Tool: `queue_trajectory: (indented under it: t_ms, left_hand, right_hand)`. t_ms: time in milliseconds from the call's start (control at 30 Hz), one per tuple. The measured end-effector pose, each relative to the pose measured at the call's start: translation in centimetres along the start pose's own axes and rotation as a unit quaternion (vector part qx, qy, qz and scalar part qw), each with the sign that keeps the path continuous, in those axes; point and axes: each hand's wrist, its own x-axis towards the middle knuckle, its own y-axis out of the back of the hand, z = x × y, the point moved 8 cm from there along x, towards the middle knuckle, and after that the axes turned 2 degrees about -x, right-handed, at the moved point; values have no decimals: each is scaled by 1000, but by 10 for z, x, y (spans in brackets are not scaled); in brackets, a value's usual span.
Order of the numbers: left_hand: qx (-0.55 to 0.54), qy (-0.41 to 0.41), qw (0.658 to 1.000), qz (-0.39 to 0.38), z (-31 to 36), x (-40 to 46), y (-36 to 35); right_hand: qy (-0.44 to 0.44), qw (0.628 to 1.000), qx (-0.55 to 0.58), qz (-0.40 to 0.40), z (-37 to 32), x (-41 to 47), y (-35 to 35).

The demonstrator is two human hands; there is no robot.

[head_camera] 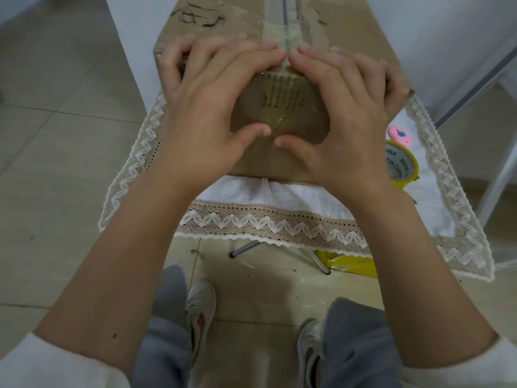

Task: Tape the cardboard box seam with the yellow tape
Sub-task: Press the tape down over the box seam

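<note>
A brown cardboard box [277, 107] stands on a small table under a white lace-edged cloth [268, 222]. A strip of translucent yellowish tape [282, 35] runs along the top seam and folds down over the near face. My left hand [212, 107] and my right hand [344, 113] lie flat on the box's near top edge, fingers spread over the top and thumbs pressing the tape end against the front face. Neither hand holds anything. The yellow tape roll [400, 166] lies on the cloth to the right of the box, partly hidden by my right wrist.
A pink cutter [400, 134] lies just behind the tape roll. Under the table, metal legs [316, 259] and a yellow packet [349, 264] sit on the tiled floor. My shoes and grey trousers are below. A white frame [481, 77] stands at the right.
</note>
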Motion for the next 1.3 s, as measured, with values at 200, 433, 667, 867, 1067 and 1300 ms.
queue_trajectory:
  t_ms: [200,433,667,867,1067,1300]
  left_hand:
    - [2,22,1000,-15,1,4,0]
    - [2,31,1000,5,4,4,-2]
    - [-7,29,1000,10,4,3,-1]
    - [-31,19,999,10,3,5,0]
    - [-30,16,999,25,0,4,4]
    - [-24,26,997,71,1,7,8]
  right_hand:
    - [-7,1000,-1,31,-1,8,13]
    - [-32,996,25,75,-1,10,12]
    - [-36,998,41,34,5,11,13]
    - [-44,997,62,-3,9,12,12]
    - [-48,995,77,49,4,12,16]
    - [-58,990,77,105,2,13,14]
